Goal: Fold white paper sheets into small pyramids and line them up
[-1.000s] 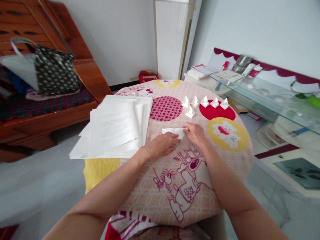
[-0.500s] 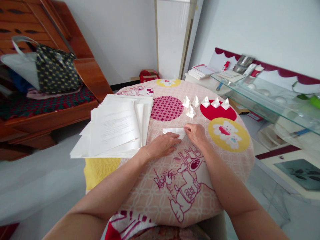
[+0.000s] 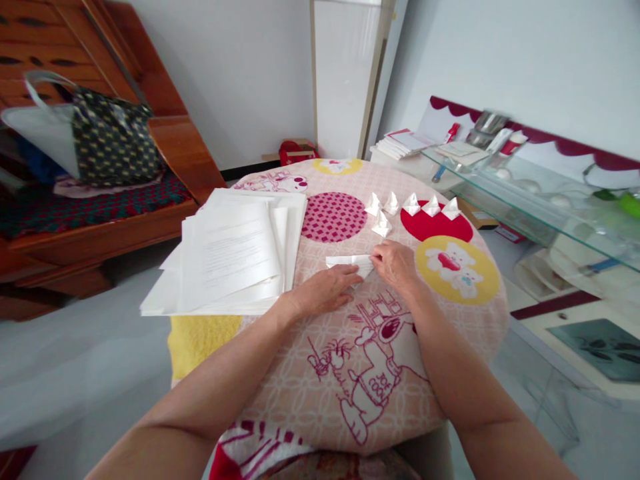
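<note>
A small folded white paper (image 3: pixel 349 261) lies on the cartoon-printed cloth of the round table (image 3: pixel 370 373). My left hand (image 3: pixel 325 291) rests flat on its near edge, fingers stretched out and pressing it down. My right hand (image 3: pixel 395 264) pinches the paper's right end with curled fingers. Beyond them stand several small folded white paper shapes (image 3: pixel 411 204) in a row near a red circle on the cloth. A thick stack of white sheets (image 3: pixel 235 253) lies to the left of my left hand.
A glass shelf unit (image 3: pixel 540 193) with cups and small items stands at the right. A wooden bench (image 3: pixel 100 200) with a patterned bag (image 3: pixel 107 140) is at the left. A white panel (image 3: pixel 345 77) leans on the far wall.
My right hand has shifted slightly on the paper's right end, fingers curling tighter. My left hand stays pressed on the paper.
</note>
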A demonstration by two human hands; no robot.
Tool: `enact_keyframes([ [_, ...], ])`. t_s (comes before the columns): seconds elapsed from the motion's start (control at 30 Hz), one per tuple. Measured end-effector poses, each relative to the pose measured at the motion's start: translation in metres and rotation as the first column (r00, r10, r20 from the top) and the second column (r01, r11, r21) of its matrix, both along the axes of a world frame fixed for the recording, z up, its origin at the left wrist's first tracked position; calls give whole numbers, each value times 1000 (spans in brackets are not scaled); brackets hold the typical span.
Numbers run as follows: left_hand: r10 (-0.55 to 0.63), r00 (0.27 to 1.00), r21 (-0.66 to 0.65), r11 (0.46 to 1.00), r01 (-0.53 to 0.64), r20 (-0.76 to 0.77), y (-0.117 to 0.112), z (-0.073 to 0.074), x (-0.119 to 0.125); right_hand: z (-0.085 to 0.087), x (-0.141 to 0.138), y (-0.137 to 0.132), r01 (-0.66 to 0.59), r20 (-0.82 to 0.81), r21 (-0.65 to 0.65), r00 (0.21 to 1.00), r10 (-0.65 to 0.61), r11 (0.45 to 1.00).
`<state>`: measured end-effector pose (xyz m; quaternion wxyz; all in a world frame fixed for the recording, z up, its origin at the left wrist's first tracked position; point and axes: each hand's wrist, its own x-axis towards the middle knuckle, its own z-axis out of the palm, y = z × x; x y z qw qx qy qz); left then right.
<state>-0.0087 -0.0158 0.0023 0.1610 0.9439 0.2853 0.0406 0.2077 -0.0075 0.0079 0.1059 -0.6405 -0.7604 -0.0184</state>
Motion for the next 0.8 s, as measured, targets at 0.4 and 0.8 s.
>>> enact_keyframes([
  [0.4,-24,999,37,999,23,41,-1,-1,-1,-14,-10,15,-95,-168,-38,982,88,995],
  [0.8,-9,999,72,997,11,-31,-2,0,1,-23,-7,13,-229,-207,78,948,241,970],
])
